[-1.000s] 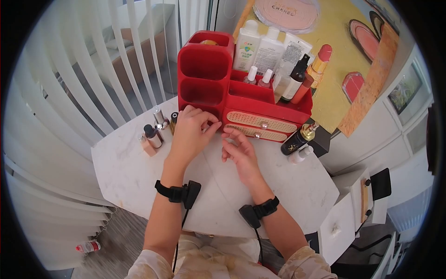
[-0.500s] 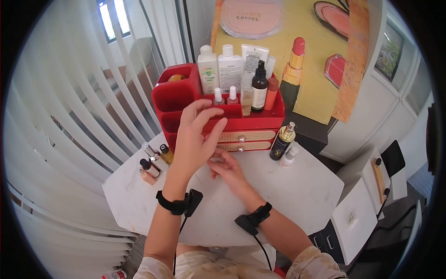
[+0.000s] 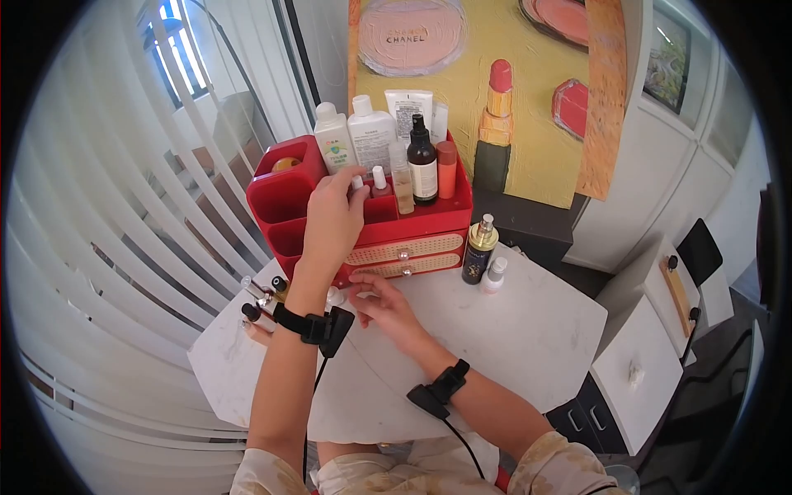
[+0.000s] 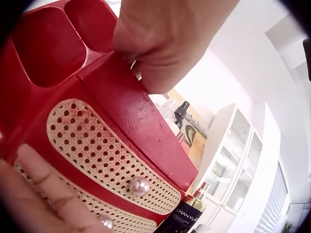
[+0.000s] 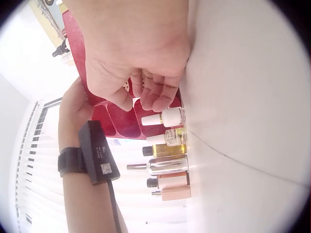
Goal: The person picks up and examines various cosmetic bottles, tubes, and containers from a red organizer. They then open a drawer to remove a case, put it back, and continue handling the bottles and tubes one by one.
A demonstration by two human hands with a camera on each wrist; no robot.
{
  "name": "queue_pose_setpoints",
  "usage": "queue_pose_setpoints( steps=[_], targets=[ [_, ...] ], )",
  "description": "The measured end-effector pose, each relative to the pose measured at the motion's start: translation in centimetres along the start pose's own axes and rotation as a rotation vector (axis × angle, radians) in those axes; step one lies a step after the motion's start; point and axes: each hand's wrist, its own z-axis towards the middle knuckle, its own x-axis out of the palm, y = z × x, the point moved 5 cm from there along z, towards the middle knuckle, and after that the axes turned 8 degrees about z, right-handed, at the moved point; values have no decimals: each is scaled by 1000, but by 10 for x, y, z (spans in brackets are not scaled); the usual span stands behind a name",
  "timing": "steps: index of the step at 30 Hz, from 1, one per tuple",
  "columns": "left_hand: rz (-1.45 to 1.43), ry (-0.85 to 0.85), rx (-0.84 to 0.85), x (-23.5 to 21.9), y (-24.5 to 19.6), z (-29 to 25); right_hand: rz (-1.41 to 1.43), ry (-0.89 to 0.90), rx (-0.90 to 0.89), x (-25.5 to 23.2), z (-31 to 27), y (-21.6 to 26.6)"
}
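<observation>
The left hand [image 3: 334,216] reaches into the front compartment of the red organizer [image 3: 417,231], its thumb and fingers pinching the white cap of a small bottle [image 3: 357,182]. A second small bottle [image 3: 380,183] stands just right of it. In the left wrist view the left hand [image 4: 170,41] is over the organizer's top edge, fingertips hidden. The right hand [image 3: 388,312], loosely curled and holding nothing visible, hovers before the lower woven drawer [image 3: 379,271]. In the right wrist view the right hand [image 5: 141,63] is beside a small white bottle [image 5: 172,117].
Taller bottles [image 3: 370,136] and a dark spray bottle [image 3: 423,169] stand in the organizer. A black-and-gold bottle [image 3: 478,252] and a white one [image 3: 494,276] stand right of it on the marble table [image 3: 528,330]. Several bottles [image 5: 167,165] line the left side. A painting leans behind.
The left hand has risen from before the organizer to its front compartment and taken hold of a small bottle's cap. The right hand stays low by the drawers. The head view has shifted.
</observation>
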Motion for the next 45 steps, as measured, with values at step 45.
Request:
queue_pose_setpoints(
  steps=[45],
  targets=[
    [-482, -204, -235, -12, 29, -122, 157, 94, 148, 10, -5, -7]
  ],
)
